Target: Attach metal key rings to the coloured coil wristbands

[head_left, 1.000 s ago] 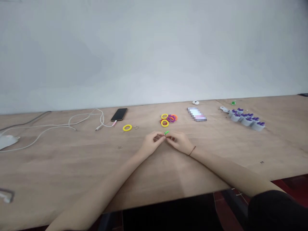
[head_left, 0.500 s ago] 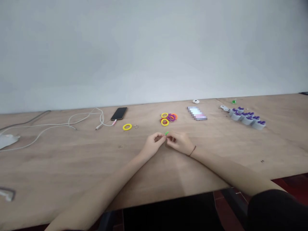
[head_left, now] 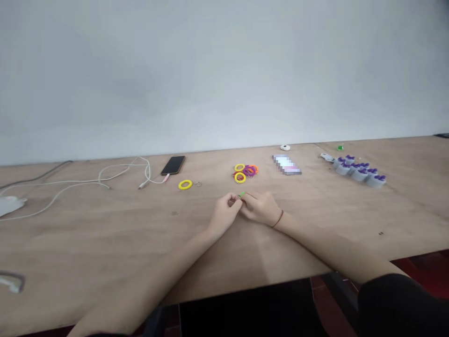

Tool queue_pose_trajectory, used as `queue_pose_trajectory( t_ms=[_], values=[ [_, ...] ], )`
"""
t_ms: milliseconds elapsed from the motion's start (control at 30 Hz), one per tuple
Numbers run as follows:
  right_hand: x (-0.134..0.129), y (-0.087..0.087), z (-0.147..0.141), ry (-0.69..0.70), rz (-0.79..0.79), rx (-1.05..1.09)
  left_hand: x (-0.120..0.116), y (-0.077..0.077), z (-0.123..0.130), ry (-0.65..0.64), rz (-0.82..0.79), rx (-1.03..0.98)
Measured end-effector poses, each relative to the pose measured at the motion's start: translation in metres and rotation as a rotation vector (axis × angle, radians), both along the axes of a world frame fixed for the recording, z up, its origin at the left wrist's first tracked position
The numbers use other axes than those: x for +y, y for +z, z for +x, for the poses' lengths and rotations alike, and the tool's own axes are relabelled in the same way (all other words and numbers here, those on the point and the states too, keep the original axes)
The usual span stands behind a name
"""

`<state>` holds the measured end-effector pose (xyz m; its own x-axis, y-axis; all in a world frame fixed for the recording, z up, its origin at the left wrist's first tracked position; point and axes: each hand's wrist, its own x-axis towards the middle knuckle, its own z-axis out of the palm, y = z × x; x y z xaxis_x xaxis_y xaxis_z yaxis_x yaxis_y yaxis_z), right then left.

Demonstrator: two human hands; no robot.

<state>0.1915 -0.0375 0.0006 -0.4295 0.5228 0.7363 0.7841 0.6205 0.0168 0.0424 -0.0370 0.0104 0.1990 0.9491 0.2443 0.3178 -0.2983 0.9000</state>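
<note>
My left hand (head_left: pixel 225 210) and my right hand (head_left: pixel 263 208) meet over the table, fingertips pinched together on a small bright green piece (head_left: pixel 242 194). Only a sliver of it shows above the fingers, so its shape cannot be made out. Just beyond the hands lies a pile of coil wrist bands: yellow bands (head_left: pixel 240 178), a purple band (head_left: pixel 249 171) and an orange band (head_left: pixel 256 169). Another yellow coil band (head_left: pixel 185 185) rests to the left, beside a thin metal split ring (head_left: pixel 198 184).
A dark phone (head_left: pixel 173 165) is plugged into a white cable (head_left: pixel 115 179) at left. Farther right are a lit phone (head_left: pixel 286 164), a white earbud case (head_left: pixel 285 148), a nail clipper-like item (head_left: pixel 327 157), several grey cups with purple tops (head_left: pixel 360 173) and a small green object (head_left: pixel 340 148).
My right hand has shifted slightly left, closer against the left fingertips. Less of the green piece shows between the fingers. The things on the table stay in place.
</note>
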Motion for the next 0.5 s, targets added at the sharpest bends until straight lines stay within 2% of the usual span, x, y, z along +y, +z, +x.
queue_pose_trajectory(
  t_ms=[100,233,367,500],
  values=[
    [0.002,-0.002,-0.001,0.002,0.047,-0.033,0.001,0.001,0.002,0.052,-0.006,0.047],
    [0.002,-0.003,-0.003,0.008,0.024,-0.068,0.003,0.001,0.0,0.04,0.019,0.052],
    [0.0,0.0,-0.004,0.0,-0.077,-0.047,0.005,0.0,-0.006,0.065,0.026,0.073],
    [0.002,0.005,0.0,0.068,-0.206,-0.041,0.006,0.002,-0.008,0.075,0.063,0.124]
  ],
)
